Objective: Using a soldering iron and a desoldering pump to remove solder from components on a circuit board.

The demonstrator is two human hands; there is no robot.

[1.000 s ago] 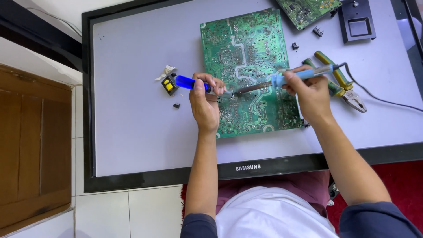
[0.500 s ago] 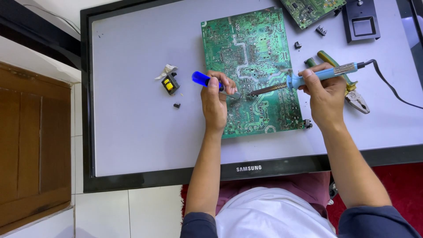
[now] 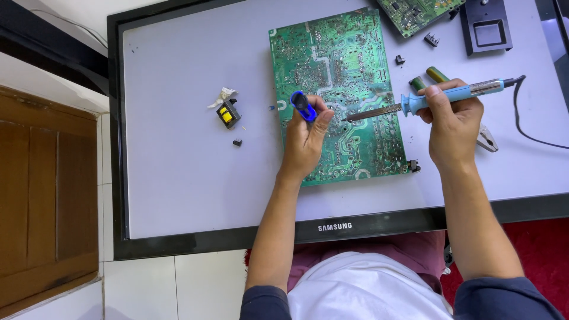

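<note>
I look down at a big flat screen [image 3: 178, 178] lying face up on the floor. It has a black frame and a pale grey face, and it is my work table. Under it I see white floor tiles [image 3: 178, 284]. A brown wooden door [image 3: 41, 207] is on the left, and a bit of red mat [image 3: 533, 249] is on the right.

I count 2 green circuit boards. The large green board [image 3: 349, 65] lies flat in the middle of the screen. The second board [image 3: 415, 10] pokes in at the top edge. I count 1 black tray [image 3: 486, 29] at the top right, 1 small yellow and black part [image 3: 227, 114] to the left of the large board, and 3 tiny black bits on the grey face.

My left hand [image 3: 305, 142] rests on the large board, and its fingers are curled around a blue and black tool [image 3: 302, 105]. My right hand [image 3: 453, 121] grips 1 soldering iron [image 3: 427, 101] with a blue handle. Its metal tip touches the large board near the middle. Its black cord [image 3: 524, 127] runs off to the right. A pair of pliers [image 3: 483, 136] with green handles lies just under my right hand.
</note>
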